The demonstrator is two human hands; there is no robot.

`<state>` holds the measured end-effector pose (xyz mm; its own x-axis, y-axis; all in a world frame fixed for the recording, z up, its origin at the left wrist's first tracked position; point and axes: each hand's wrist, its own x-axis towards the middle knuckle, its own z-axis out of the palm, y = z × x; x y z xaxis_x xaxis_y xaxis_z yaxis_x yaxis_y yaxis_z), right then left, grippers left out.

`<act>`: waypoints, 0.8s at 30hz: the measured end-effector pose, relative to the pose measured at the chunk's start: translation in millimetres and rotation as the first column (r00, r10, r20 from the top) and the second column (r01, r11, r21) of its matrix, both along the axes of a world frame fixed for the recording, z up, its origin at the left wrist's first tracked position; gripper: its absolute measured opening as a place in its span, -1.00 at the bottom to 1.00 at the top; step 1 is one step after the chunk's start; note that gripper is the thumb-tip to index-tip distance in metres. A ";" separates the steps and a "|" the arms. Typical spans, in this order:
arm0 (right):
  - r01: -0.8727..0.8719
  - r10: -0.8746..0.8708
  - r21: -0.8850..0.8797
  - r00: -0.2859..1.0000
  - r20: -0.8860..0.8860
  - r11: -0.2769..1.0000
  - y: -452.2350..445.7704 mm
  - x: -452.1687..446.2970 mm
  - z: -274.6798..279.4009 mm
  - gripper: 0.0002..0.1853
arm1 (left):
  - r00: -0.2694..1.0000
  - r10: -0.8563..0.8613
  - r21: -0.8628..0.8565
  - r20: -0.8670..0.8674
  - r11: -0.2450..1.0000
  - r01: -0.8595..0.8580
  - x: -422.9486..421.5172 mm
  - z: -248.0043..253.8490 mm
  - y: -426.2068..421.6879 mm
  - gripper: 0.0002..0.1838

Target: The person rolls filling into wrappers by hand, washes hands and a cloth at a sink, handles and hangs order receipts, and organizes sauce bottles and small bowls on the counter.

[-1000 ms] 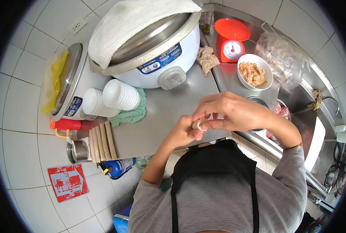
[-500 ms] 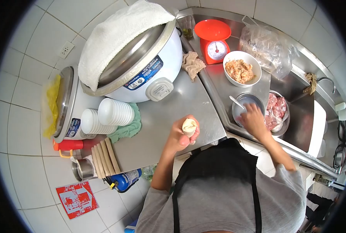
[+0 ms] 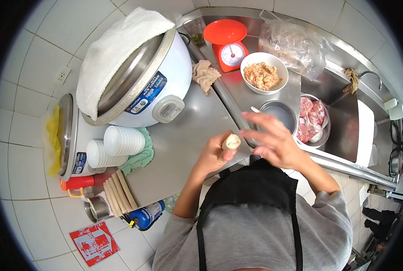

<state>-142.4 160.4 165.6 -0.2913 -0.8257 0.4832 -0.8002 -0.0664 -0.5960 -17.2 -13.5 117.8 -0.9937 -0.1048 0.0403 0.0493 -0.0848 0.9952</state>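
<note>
My left hand (image 3: 214, 153) is closed around a pale wrapped roll (image 3: 231, 142), seen end-on with its folded tip showing. Beside it, my right hand (image 3: 276, 142) is raised with the fingers spread and nothing visible in them. Just behind the right hand stands a metal bowl (image 3: 293, 118) of greyish liquid, a white spoon handle (image 3: 255, 109) at its rim. A white bowl (image 3: 280, 86) of orange-tinged minced filling (image 3: 261, 76) sits farther back. Several similar long rolls (image 3: 119, 193) lie side by side at the counter's left end.
A large rice cooker (image 3: 140, 97) fills the back left, near stacked white cups (image 3: 122, 141) on a green cloth (image 3: 143, 158). A red scale (image 3: 225, 32), a plastic bag (image 3: 293, 43), bagged meat (image 3: 311, 118) and the sink (image 3: 341, 122) are at right. Behind, at far right, is another person's dark-clothed legs (image 3: 382, 221).
My right hand has left the bowl of liquid and come left, beside the roll, with its fingers spreading. My left hand still holds the roll. The whole view has shifted slightly.
</note>
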 end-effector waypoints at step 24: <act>-0.423 0.343 0.115 0.843 0.414 0.899 -65.2 -21.4 42.1 -0.70 | 0.999 0.038 0.163 0.018 0.986 -0.040 8.8 -2.7 -12.3 -0.19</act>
